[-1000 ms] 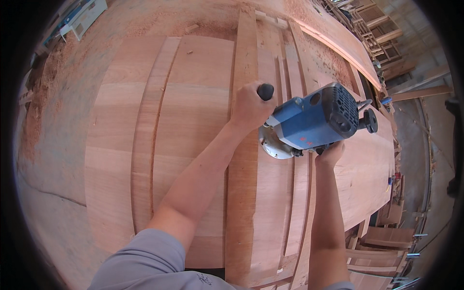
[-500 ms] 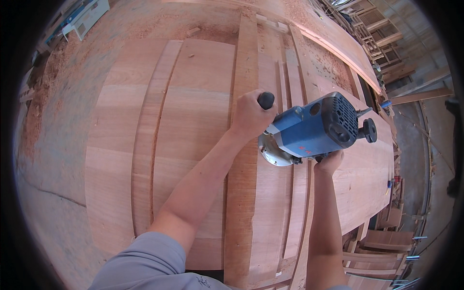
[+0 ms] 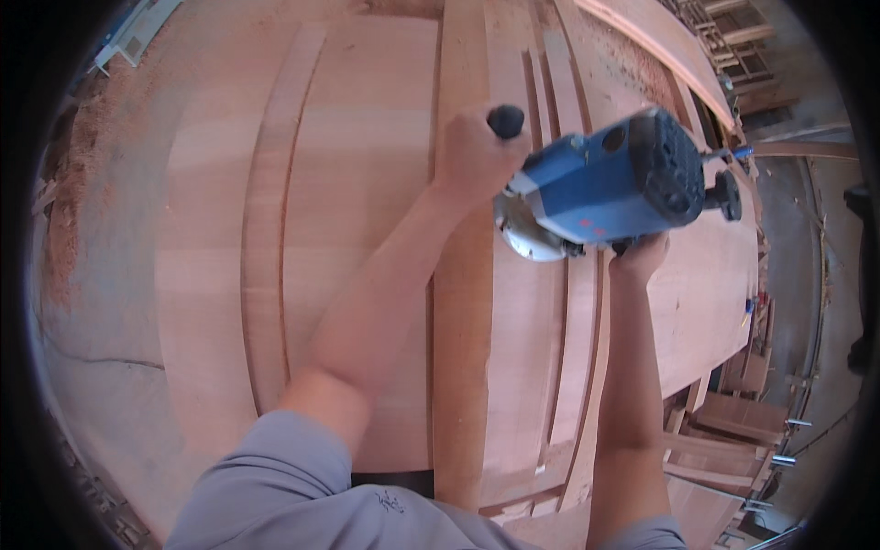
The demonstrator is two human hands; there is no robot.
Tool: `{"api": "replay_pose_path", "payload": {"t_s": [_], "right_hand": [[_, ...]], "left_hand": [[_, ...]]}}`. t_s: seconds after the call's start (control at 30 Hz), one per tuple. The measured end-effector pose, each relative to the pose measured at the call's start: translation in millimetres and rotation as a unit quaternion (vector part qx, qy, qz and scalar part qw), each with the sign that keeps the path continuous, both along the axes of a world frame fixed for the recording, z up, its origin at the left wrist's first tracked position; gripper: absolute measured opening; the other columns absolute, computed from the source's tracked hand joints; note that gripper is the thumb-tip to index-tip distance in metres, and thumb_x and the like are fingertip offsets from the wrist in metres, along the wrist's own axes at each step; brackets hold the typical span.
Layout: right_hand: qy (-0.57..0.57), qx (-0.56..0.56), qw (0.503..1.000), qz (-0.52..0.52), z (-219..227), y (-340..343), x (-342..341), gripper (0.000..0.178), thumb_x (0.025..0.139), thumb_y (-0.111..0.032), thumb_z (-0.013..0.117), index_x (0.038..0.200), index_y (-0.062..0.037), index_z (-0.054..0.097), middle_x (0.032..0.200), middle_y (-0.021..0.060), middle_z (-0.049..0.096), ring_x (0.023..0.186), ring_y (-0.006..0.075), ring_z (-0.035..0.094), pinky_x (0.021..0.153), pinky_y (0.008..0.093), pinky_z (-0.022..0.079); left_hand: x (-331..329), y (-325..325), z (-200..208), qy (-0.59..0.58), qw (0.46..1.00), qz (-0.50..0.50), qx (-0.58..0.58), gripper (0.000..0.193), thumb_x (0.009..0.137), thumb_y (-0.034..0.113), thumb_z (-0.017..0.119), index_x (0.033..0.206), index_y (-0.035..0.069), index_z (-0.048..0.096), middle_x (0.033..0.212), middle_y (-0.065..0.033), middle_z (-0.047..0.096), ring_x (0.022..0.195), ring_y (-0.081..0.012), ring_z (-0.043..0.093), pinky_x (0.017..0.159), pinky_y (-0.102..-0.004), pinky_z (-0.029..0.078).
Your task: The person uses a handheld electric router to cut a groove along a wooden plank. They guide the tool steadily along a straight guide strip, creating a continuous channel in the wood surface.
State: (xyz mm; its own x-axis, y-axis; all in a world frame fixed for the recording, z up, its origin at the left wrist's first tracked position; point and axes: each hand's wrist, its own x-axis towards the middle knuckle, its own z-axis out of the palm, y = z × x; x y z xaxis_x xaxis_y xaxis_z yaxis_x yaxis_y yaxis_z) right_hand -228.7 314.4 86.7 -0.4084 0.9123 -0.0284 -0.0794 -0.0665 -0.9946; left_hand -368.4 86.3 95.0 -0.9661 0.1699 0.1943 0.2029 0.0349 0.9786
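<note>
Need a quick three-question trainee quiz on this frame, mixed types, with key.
1. Multiple choice: which hand is wrapped around the black knob?
A) right
B) left
C) neither

2. True or false: the main housing of the power tool is yellow.

3. Fill in: toward the bottom of the picture, the long, darker wooden strip runs between the person's two ____.

Key:
1. B: the left hand.
2. False: it is blue.
3. Forearms.
</note>
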Motion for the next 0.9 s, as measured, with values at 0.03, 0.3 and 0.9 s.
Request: {"api": "replay_pose_path", "payload": {"t_s": [0.03,0.3,0.9], "right_hand": [[-0.007,0.006,1.0,0.009,1,1,1,0.045,0.098,-0.051,0.057,0.095,-0.006,0.06,0.081,0.0037,0.058,0.057,0.0135,0.052,0.045,0.0282,0.034],[-0.014,0.024,0.999,0.022,7,-3,-6,0.047,0.097,-0.049,0.056,0.099,-0.0027,0.062,0.086,0.0062,0.059,0.063,0.016,0.057,0.045,0.029,0.036],[0.001,0.031,0.997,0.065,0,6,7,0.043,0.103,-0.036,0.051,0.128,-0.0018,0.059,0.125,0.0101,0.064,0.112,0.0245,0.065,0.091,0.0386,0.056]], "left_hand": [[1,0,3,0.002,1.0,0.001,-0.005,0.018,0.078,0.011,0.07,0.07,-0.001,0.059,0.058,-0.0081,0.055,0.056,-0.0159,0.051,0.056,-0.0366,0.046],[1,2,-5,0.023,1.0,0.012,0.0,0.019,0.078,0.012,0.07,0.068,0.001,0.059,0.057,-0.0052,0.054,0.056,-0.0135,0.05,0.055,-0.0348,0.045],[-2,7,-8,0.049,0.996,0.039,-0.058,0.021,0.077,0.025,0.074,0.075,0.004,0.072,0.066,-0.0164,0.068,0.063,-0.0307,0.069,0.062,-0.0399,0.056]]}}
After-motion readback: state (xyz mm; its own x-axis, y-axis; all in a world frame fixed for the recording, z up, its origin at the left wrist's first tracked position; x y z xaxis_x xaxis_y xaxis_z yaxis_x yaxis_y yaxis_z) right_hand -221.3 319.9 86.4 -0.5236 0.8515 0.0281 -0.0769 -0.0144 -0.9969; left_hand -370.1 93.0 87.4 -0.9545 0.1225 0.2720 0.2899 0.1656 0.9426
